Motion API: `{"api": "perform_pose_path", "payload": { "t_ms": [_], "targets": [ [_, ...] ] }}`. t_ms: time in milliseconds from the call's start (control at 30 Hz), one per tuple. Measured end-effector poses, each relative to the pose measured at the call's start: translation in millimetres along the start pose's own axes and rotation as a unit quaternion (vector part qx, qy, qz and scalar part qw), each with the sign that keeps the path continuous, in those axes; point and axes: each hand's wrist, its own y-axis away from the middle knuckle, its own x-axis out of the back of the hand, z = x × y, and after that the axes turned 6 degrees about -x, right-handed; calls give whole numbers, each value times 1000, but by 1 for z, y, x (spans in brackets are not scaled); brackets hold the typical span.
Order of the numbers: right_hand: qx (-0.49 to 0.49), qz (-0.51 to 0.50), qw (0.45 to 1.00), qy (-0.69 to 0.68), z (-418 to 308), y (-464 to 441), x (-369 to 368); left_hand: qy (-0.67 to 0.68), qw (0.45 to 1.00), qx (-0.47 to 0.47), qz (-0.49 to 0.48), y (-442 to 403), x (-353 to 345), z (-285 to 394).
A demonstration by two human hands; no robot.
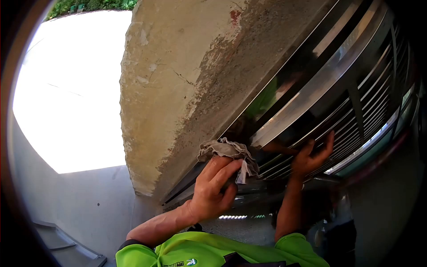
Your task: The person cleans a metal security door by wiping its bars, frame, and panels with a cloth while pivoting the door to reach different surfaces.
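My left hand [215, 187] is closed on a crumpled grey-brown rag [222, 150]. The rag is against the lower end of a shiny dark metal frame [284, 100], beside the wall. Over to the right, my right hand [311, 159] is raised with thumb and fingers apart and holds nothing. It is in front of the thin bars [373, 100] of the slatted metal gate; whether it touches them I cannot tell. Reflections of green and skin tones show in the polished metal.
A rough wall [164, 84] with peeling plaster runs along the frame's left side. Beyond it lies brightly sunlit ground [75, 93], with green shrubs [93, 5] at the far edge. A grey ridged panel [66, 244] is at lower left.
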Motion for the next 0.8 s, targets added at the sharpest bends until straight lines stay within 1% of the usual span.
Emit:
{"api": "perform_pose_path", "payload": {
  "t_ms": [33, 67, 133, 167, 233, 267, 300, 333, 467, 567, 633, 667, 733, 800],
  "targets": [
    [-1, 7, 1000, 19, 3, 0, 0, 3, 999, -46, -15, -18, -1, 6],
    [5, 29, 999, 17, 2, 0, 2, 5, 998, -56, -28, -30, -2, 10],
    [-6, -7, 1000, 28, -1, 0, 5, 1, 995, -94, -29, -54, -7, 15],
    [1, 17, 1000, 24, 1, 0, 5, -6, 994, -111, -24, -66, -9, 16],
    [37, -23, 998, 50, 7, 2, 7, -12, 988, -150, -23, -85, -15, 18],
    [42, -4, 998, 46, 6, 2, 8, -21, 986, -165, -21, -95, -16, 19],
    [32, -15, 998, 50, 4, 2, 9, -23, 983, -183, -23, -106, -18, 20],
    [22, -29, 998, 54, 2, 2, 9, -24, 980, -196, -22, -116, -21, 22],
    [27, -6, 997, 71, -3, -1, 10, -22, 968, -249, -29, -157, -28, 35],
    [51, -3, 997, 61, -3, -2, 12, -44, 957, -284, -34, -193, -33, 50],
    [28, -30, 997, 66, -4, -1, 14, -41, 949, -311, -38, -221, -39, 60],
    [28, -21, 997, 62, -4, -1, 15, -59, 942, -330, -24, -235, -41, 67],
    [21, -56, 997, 50, -4, 0, 20, -84, 929, -361, -7, -263, -45, 79],
    [37, -50, 997, 40, -3, 0, 21, -94, 928, -360, 7, -292, -51, 89]
  ]
}}
